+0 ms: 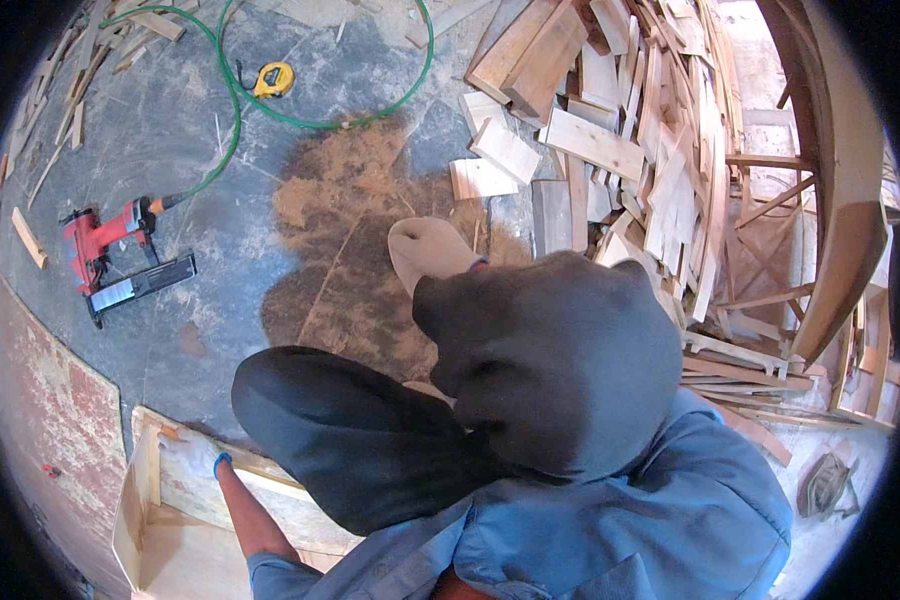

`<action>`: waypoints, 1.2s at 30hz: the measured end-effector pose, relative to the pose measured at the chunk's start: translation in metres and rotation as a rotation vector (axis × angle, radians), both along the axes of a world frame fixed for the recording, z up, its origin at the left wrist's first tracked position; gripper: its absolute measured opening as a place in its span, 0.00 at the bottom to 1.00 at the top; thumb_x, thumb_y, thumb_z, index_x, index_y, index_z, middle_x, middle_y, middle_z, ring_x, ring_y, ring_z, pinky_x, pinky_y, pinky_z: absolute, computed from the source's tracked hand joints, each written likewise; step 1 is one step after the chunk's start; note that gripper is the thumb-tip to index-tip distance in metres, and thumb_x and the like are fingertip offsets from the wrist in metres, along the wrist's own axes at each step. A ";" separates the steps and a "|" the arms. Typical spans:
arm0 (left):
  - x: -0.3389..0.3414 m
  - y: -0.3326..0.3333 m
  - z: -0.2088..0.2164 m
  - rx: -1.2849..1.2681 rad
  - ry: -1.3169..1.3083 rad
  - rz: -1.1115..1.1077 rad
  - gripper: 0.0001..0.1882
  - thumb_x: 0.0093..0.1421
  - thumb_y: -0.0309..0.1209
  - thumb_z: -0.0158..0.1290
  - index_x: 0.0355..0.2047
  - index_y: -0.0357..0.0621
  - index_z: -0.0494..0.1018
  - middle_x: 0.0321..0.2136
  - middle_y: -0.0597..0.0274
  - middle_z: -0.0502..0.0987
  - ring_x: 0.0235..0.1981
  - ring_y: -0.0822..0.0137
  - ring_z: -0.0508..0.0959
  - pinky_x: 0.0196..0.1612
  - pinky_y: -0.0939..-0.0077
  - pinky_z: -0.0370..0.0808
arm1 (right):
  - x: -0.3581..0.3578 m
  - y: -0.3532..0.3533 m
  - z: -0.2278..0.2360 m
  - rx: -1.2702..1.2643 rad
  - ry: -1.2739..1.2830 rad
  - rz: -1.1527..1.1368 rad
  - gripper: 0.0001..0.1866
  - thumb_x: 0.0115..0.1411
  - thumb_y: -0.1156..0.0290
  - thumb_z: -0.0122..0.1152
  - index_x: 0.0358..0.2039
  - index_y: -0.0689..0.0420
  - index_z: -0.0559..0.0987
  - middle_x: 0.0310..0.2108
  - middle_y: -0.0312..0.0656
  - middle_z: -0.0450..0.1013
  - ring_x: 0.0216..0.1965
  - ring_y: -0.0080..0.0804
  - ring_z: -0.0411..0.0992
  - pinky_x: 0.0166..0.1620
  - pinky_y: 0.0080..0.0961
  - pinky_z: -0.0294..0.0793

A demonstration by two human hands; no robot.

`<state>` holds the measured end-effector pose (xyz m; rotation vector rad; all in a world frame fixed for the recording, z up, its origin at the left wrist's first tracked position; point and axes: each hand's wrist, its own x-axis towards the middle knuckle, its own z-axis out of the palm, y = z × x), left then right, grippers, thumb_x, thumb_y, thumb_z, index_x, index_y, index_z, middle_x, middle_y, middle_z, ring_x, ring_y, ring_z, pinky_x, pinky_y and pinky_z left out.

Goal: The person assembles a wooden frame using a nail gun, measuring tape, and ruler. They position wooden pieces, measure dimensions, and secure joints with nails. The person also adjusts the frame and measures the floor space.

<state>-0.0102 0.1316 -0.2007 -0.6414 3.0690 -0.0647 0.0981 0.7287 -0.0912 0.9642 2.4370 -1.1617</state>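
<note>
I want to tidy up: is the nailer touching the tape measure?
Apart. The head view plainly shows grey floor between the nailer and the tape measure.

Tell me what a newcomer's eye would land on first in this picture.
Probably the heap of loose wood pieces filling the upper right, pale against the grey floor. Next comes the red tool lying on the floor at the left, joined to a green hose that loops at the top. Beside that hose, the yellow tape measure also stands out, above a brown dusty patch in the middle.
</note>
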 end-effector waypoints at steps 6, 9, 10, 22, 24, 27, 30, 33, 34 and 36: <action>0.003 -0.036 -0.034 -0.023 0.173 -0.152 0.32 0.73 0.46 0.42 0.70 0.38 0.60 0.67 0.41 0.64 0.66 0.41 0.66 0.69 0.52 0.63 | 0.030 0.118 -0.025 0.102 0.205 -0.276 0.20 0.65 0.53 0.58 0.39 0.60 0.83 0.38 0.55 0.80 0.43 0.49 0.80 0.48 0.41 0.76; 0.000 -0.002 -0.011 -0.055 0.015 -0.075 0.33 0.73 0.47 0.40 0.70 0.38 0.59 0.67 0.40 0.64 0.67 0.42 0.65 0.70 0.51 0.61 | 0.071 0.193 -0.024 0.195 0.159 -0.616 0.19 0.66 0.54 0.58 0.37 0.60 0.80 0.31 0.49 0.78 0.33 0.45 0.77 0.40 0.42 0.77; 0.001 -0.005 -0.009 -0.024 0.043 -0.086 0.32 0.73 0.46 0.40 0.70 0.38 0.59 0.67 0.40 0.64 0.67 0.42 0.65 0.70 0.51 0.61 | 0.083 0.221 -0.027 0.131 0.146 -0.740 0.18 0.67 0.54 0.58 0.34 0.59 0.79 0.28 0.46 0.76 0.29 0.43 0.76 0.35 0.41 0.77; -0.021 -0.029 0.005 0.037 -0.152 -0.005 0.33 0.74 0.48 0.40 0.66 0.31 0.64 0.65 0.41 0.69 0.63 0.44 0.70 0.67 0.59 0.65 | 0.141 0.339 -0.068 -0.572 0.654 -1.568 0.28 0.66 0.47 0.60 0.54 0.57 0.69 0.47 0.50 0.71 0.45 0.47 0.69 0.43 0.43 0.78; -0.025 -0.027 0.006 0.009 -0.208 0.023 0.33 0.74 0.49 0.39 0.66 0.32 0.64 0.65 0.41 0.69 0.63 0.44 0.70 0.67 0.59 0.65 | 0.137 0.347 -0.067 -0.683 0.811 -1.652 0.31 0.64 0.47 0.61 0.55 0.57 0.67 0.51 0.51 0.69 0.48 0.47 0.68 0.44 0.44 0.78; -0.029 -0.033 0.004 0.082 -0.220 0.076 0.33 0.74 0.49 0.39 0.65 0.33 0.66 0.65 0.43 0.69 0.64 0.45 0.70 0.66 0.59 0.66 | 0.131 0.358 -0.063 -0.710 0.774 -1.777 0.14 0.61 0.56 0.64 0.40 0.51 0.78 0.39 0.44 0.79 0.37 0.45 0.75 0.38 0.43 0.76; -0.031 -0.069 -0.016 0.063 -0.219 0.050 0.32 0.73 0.49 0.39 0.67 0.35 0.65 0.66 0.45 0.68 0.63 0.46 0.71 0.65 0.59 0.67 | 0.126 0.372 -0.063 -0.776 0.855 -1.661 0.15 0.60 0.53 0.65 0.40 0.50 0.80 0.38 0.43 0.79 0.35 0.47 0.75 0.38 0.46 0.77; -0.034 -0.002 0.023 -0.037 -0.220 0.023 0.32 0.73 0.46 0.40 0.69 0.36 0.61 0.67 0.46 0.66 0.64 0.47 0.71 0.66 0.58 0.66 | 0.139 0.384 -0.065 -0.773 0.810 -1.725 0.15 0.60 0.52 0.68 0.37 0.49 0.80 0.36 0.42 0.79 0.36 0.44 0.76 0.40 0.50 0.79; -0.038 0.038 0.042 0.032 -0.207 -0.037 0.32 0.73 0.45 0.40 0.69 0.36 0.60 0.68 0.46 0.66 0.65 0.47 0.70 0.67 0.59 0.65 | 0.145 0.387 -0.068 -0.687 0.839 -1.724 0.14 0.60 0.53 0.69 0.36 0.49 0.80 0.33 0.42 0.78 0.34 0.43 0.76 0.37 0.47 0.79; -0.043 0.094 0.071 0.167 -0.180 -0.150 0.32 0.73 0.43 0.41 0.70 0.35 0.57 0.69 0.46 0.64 0.66 0.48 0.68 0.68 0.60 0.63 | 0.155 0.383 -0.072 -0.520 0.888 -1.710 0.13 0.60 0.54 0.70 0.33 0.48 0.79 0.29 0.41 0.77 0.29 0.40 0.76 0.32 0.41 0.80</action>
